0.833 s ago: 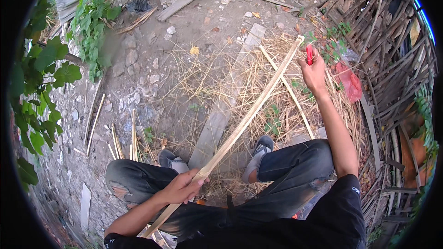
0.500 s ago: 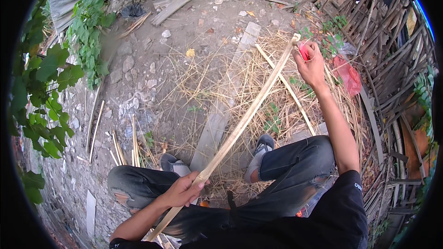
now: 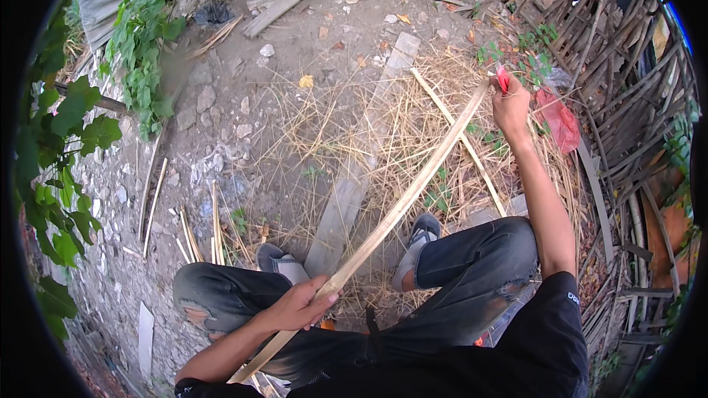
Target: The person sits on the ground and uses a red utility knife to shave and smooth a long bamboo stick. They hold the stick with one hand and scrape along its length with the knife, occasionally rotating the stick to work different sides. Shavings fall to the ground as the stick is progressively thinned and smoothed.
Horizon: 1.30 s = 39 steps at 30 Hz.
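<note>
A long pale bamboo strip (image 3: 402, 214) runs slantwise from beside my left hip up to the far right. My left hand (image 3: 301, 305) is closed around its lower part, over my lap. At the strip's far end, my right hand (image 3: 510, 107) grips a small tool with a red handle (image 3: 503, 79). The tool's working end is too small to make out. Below the raised strip, a second, thinner bamboo strip (image 3: 472, 158) lies across a heap of straw-like shavings (image 3: 383, 133).
A grey plank (image 3: 335, 221) lies on the dirt between my feet. Several thin sticks (image 3: 215, 225) stand by my right-angled left knee (image 3: 203, 287). A red plastic bag (image 3: 558, 119) and piled branches (image 3: 590, 44) are on the right; leafy vines (image 3: 140, 59) hang at left.
My right hand has shifted a little right and nearer, turning the red-handled tool. The strip's far end has swung right and down, while my left hand has moved slightly right, still gripping it.
</note>
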{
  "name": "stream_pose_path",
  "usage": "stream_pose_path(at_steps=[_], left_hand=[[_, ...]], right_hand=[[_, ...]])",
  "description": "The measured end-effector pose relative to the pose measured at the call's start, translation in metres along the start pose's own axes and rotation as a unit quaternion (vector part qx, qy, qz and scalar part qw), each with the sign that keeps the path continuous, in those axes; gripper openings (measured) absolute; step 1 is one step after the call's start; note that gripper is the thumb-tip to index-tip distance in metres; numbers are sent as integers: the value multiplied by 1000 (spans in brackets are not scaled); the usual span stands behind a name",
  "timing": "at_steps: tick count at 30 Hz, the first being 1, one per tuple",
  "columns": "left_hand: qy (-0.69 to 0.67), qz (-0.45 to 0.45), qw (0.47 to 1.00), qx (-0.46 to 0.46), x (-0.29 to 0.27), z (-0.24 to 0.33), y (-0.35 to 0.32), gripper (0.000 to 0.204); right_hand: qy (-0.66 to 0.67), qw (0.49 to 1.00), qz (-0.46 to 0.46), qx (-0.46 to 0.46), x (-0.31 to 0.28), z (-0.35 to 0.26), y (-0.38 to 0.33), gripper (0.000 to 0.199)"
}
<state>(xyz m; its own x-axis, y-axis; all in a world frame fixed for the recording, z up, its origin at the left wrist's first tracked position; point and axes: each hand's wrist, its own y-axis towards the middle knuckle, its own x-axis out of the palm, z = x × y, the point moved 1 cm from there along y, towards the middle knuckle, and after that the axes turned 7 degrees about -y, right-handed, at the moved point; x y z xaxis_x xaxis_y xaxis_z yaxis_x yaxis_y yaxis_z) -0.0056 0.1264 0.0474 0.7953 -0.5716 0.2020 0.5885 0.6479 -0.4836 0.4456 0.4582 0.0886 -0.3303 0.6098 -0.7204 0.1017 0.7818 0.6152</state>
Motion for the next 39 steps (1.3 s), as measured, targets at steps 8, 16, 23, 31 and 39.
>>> stream_pose_path(at_steps=[8, 16, 23, 31, 39], left_hand=[[78, 6, 997, 24, 5, 7, 0, 34], [19, 100, 995, 17, -6, 5, -5, 29], [-15, 95, 995, -21, -13, 0, -3, 35], [-185, 136, 973, -35, -23, -12, 7, 28], [-206, 151, 966, 31, -8, -4, 16, 34]], right_hand=[[36, 991, 80, 104, -8, 23, 10, 10], [58, 980, -20, 187, -25, 31, 10, 37], [-91, 786, -602, 110, -12, -28, -23, 65], [-155, 842, -496, -144, -6, -58, -45, 49], [49, 863, -484, -134, -37, -137, -50, 43]])
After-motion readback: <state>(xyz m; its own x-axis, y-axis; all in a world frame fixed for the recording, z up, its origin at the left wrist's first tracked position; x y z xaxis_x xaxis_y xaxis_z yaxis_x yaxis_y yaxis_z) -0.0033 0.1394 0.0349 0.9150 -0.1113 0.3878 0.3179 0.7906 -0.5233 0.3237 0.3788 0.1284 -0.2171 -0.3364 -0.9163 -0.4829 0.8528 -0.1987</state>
